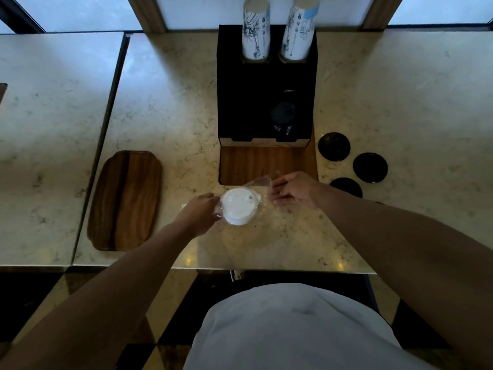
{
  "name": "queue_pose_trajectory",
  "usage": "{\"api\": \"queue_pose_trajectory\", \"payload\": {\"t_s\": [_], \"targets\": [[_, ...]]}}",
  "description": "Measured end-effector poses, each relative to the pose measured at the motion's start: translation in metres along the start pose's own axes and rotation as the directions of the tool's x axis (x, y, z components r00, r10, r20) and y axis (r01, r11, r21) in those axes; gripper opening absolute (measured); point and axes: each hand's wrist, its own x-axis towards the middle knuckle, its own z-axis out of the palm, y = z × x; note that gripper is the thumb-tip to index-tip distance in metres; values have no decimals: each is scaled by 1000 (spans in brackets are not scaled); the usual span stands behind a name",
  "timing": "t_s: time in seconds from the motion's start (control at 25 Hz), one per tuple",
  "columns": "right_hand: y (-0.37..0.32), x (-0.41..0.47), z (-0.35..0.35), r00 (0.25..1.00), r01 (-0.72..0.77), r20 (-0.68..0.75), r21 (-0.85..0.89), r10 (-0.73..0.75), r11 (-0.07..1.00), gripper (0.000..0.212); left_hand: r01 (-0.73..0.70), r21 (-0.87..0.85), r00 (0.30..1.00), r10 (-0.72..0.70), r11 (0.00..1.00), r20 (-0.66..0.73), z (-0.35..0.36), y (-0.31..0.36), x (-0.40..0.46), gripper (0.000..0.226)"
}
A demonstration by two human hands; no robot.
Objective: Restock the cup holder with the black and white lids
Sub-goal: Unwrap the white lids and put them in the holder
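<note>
Task partly done, by look of it; black cup holder [266, 84] has two paper cup stacks [256, 30] in rear slots, black lids [283, 116] in front right slot, front left slot looks empty; three loose black lids [370, 167] on counter [165, 102] right of holder; white lids [238, 206] stacked inside clear plastic sleeve [260, 182] near counter edge; left hand [198, 212] grips sleeve beside stack; right hand [292, 189] pinches sleeve's open end, fingers loosely curled.

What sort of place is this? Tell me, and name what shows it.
Probably a café or self-serve drinks counter: a black cup holder with two stacks of paper cups, loose black lids on a marble counter, and bagged white lids.
</note>
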Motion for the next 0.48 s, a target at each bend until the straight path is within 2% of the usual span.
{"api": "queue_pose_trajectory", "payload": {"t_s": [0.08,0.12,0.24,0.32,0.4,0.48], "targets": [[1,-1,-2,1000,-1,0,-6,1,1000,30,-21,23,1000,21,1000,-6,0,4,1,36],[2,-2,-2,1000,-3,0,-11,3,1000,28,-6,46,1000,6,999,10,0,5,2,44],[3,-2,-2,1000,-2,-2,-12,2,1000,25,87,148,985,-107,985,133,2,6,2,102],[4,-1,-1,1000,4,-4,-5,-4,1000,24,101,178,976,-132,979,172,-1,10,4,129],[4,-2,0,1000,5,3,4,-5,1000,25,59,217,986,-91,974,142,-3,16,6,136],[4,-3,2,1000,17,19,2,-17,1000,26,19,244,993,-47,970,112,-1,22,9,126]]}}
